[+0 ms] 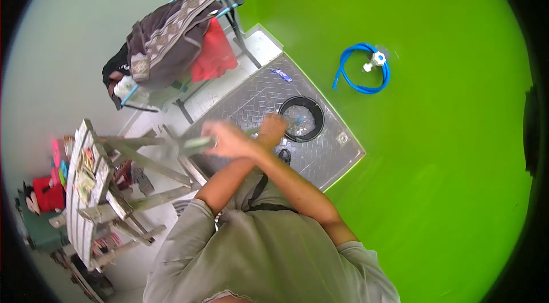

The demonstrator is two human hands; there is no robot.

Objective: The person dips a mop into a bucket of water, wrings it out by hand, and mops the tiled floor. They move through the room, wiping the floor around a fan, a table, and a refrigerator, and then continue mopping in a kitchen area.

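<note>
My forearms cross in front of my body. My left hand [272,130] is closed beside the rim of a black bucket [321,120]; what it holds is too small to name. My right hand [227,139] is blurred by motion, its fingers bent round a long pale green stick-like object [197,143]. This object's far end smears out toward the left, and a thin greenish length shows between my hands. Inside the bucket is clear, shiny content [298,121] with a small blue spot. The bucket stands on a grey patterned floor [246,109].
A blue hose [369,91] hangs coiled at a white tap [378,59] on the green wall [446,131]. A blue-purple packet [281,75] lies on the floor. Clothes [171,34] hang on a rack at the upper left. A worn wooden bench [80,200] stands at the left.
</note>
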